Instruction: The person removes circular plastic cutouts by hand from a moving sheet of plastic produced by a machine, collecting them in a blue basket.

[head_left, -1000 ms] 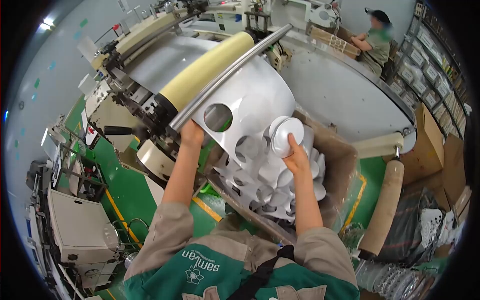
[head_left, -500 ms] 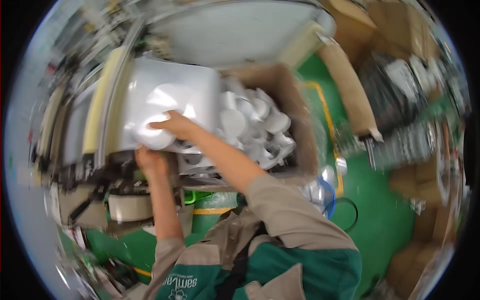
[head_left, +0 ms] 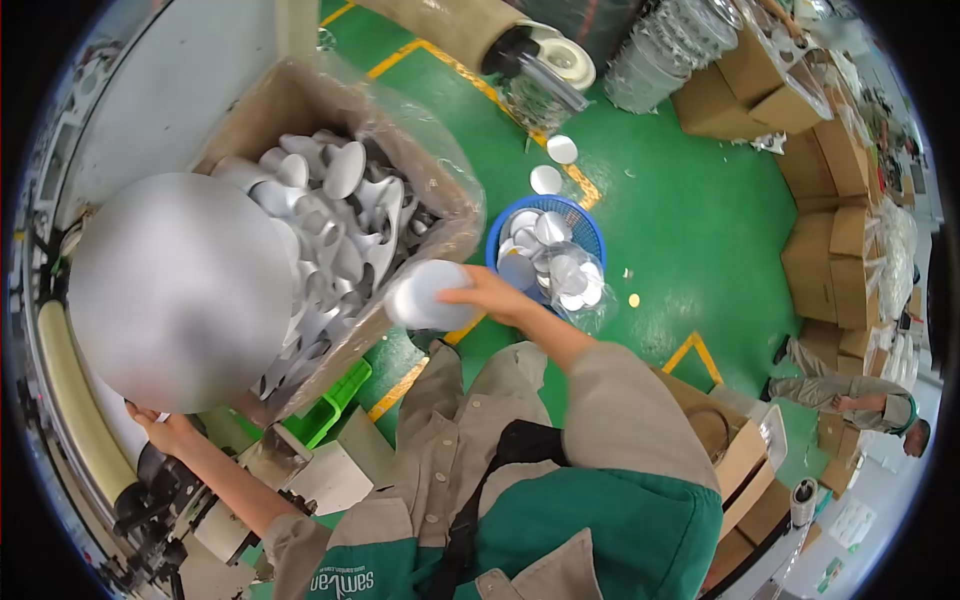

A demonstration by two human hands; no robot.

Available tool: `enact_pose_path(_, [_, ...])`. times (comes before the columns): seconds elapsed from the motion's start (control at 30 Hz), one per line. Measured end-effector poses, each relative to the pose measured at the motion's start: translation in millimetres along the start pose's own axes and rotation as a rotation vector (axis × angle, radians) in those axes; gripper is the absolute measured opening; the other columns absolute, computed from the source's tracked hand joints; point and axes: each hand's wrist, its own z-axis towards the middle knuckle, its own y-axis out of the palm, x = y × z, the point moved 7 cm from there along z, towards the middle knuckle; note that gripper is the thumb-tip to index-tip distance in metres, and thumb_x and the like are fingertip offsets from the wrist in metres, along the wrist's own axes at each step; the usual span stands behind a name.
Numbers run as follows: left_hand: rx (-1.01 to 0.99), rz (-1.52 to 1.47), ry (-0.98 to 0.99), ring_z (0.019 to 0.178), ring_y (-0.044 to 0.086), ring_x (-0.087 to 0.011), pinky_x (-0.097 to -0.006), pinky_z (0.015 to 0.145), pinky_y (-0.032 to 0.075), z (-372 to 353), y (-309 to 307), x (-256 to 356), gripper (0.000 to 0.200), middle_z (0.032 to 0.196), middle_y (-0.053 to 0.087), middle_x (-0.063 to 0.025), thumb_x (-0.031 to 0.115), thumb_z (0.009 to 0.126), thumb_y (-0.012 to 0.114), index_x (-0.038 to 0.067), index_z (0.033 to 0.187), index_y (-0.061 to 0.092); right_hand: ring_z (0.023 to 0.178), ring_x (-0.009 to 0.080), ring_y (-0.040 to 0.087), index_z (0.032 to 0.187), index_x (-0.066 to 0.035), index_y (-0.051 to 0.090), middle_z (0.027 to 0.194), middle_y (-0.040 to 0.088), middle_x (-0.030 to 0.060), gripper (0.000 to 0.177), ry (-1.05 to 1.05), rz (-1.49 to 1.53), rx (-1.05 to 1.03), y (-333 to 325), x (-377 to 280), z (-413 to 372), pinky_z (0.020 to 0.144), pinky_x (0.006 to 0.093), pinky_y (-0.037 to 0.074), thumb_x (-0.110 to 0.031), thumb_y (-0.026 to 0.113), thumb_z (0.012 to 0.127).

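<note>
My right hand (head_left: 490,294) grips a stack of small white discs (head_left: 424,296) between the cardboard box and the blue basket. At the left, my left hand (head_left: 168,428) holds the lower edge of a large round grey sheet (head_left: 185,290), its fingers partly hidden beneath it. Part of the sheet covers the near left side of the plastic-lined cardboard box (head_left: 425,160), which is full of curved silvery offcuts (head_left: 345,172). The blue basket (head_left: 598,232) on the floor contains several pale discs and a clear plastic bag.
Two loose discs (head_left: 546,180) lie on the green floor beyond the basket. A green crate (head_left: 335,402) is below the box. Machine rollers (head_left: 85,400) run along the left. Cardboard boxes (head_left: 822,240) line the right, where another person (head_left: 850,395) stands.
The view has swung right. My right hand has come away from the machine with discs and is nearer the basket. My left hand now holds the large round sheet.
</note>
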Motion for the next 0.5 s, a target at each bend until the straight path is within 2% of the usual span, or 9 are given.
enact_pose_path(0.07, [-0.05,0.059,0.007,0.121,0.036,-0.0356,-0.0437,0.1,0.039,-6,7,-16,0.037,0.133,0.033,-0.022,0.022,0.096,0.026,-0.002,0.124,0.029,0.098,0.0184,0.055,0.117,-0.001,0.05,0.108,0.057,0.0104,0.049,0.134,-0.331,0.495,-135,85,-72,0.082,0.0319,0.044,-0.02,0.067,0.075])
enact_pose_path(0.13, [-0.076,0.045,-0.021,0.121,0.036,-0.0349,-0.0436,0.101,0.038,-19,16,-34,0.037,0.133,0.034,-0.0221,0.022,0.096,0.027,-0.002,0.124,0.028,0.1,0.0226,0.054,0.121,-0.002,0.045,0.11,0.055,0.0114,0.05,0.194,0.065,0.848,-225,171,-154,0.084,0.0353,0.046,-0.01,0.065,0.076])
enact_pose_path(0.17, [-0.079,0.075,-0.032,0.122,0.035,-0.0339,-0.0429,0.103,0.035,-33,26,-43,0.037,0.133,0.033,-0.0221,0.021,0.095,0.029,-0.002,0.123,0.03,0.103,0.0246,0.053,0.124,-0.003,0.041,0.114,0.053,0.0124,0.053,0.149,0.249,0.975,-260,209,-187,0.085,0.0386,0.046,-0.003,0.063,0.076])
enact_pose_path(0.23, [-0.149,0.167,-0.024,0.123,0.035,-0.0333,-0.0424,0.105,0.03,-44,38,-58,0.037,0.134,0.032,-0.0226,0.023,0.095,0.029,-0.001,0.122,0.034,0.105,0.0268,0.052,0.124,-0.004,0.04,0.117,0.051,0.0129,0.049,0.128,0.4,1.133,-327,288,-229,0.087,0.042,0.046,-0.001,0.059,0.079])
enact_pose_path(0.27, [-0.235,0.285,0.035,0.124,0.034,-0.0332,-0.0415,0.107,0.026,-40,38,-65,0.037,0.134,0.032,-0.0226,0.025,0.096,0.028,0.001,0.121,0.038,0.106,0.0273,0.052,0.124,-0.004,0.039,0.117,0.051,0.0129,0.048,0.156,0.539,1.199,-347,317,-238,0.088,0.043,0.046,-0.002,0.058,0.081])
enact_pose_path(0.3, [-0.1,0.328,0.024,0.125,0.032,-0.0303,-0.0393,0.108,0.023,-78,67,-66,0.04,0.134,0.034,-0.0195,0.024,0.096,0.026,-0.001,0.125,0.037,0.106,0.0278,0.052,0.124,-0.004,0.039,0.118,0.05,0.0128,0.046,0.18,0.68,1.259,-367,344,-240,0.088,0.044,0.046,-0.002,0.056,0.082])
enact_pose_path(0.33, [-0.106,0.324,0.026,0.125,0.032,-0.0282,-0.0377,0.108,0.022,-62,57,-69,0.041,0.134,0.035,-0.0175,0.023,0.096,0.026,-0.003,0.127,0.035,0.106,0.0283,0.052,0.124,-0.004,0.038,0.118,0.05,0.0128,0.045,0.199,0.823,1.314,-383,369,-235,0.089,0.045,0.046,-0.003,0.055,0.083])
enact_pose_path(0.43, [-0.074,0.316,0.026,0.125,0.033,-0.0232,-0.0338,0.109,0.02,-62,54,-72,0.043,0.136,0.035,-0.0126,0.02,0.096,0.025,-0.006,0.129,0.031,0.108,0.0306,0.05,0.125,-0.005,0.037,0.12,0.048,0.0135,0.04,0.043,1.105,1.213,-431,418,-169,0.091,0.0457,0.045,-0.009,0.05,0.088])
enact_pose_path(0.5, [-0.121,0.43,0.037,0.126,0.031,-0.0231,-0.0339,0.108,0.021,-54,45,-73,0.043,0.137,0.033,-0.0122,0.019,0.096,0.026,-0.006,0.13,0.03,0.105,0.0326,0.052,0.123,-0.005,0.038,0.116,0.049,0.0147,0.036,-0.185,1.173,1.063,-469,429,-104,0.09,0.0437,0.045,-0.017,0.046,0.09])
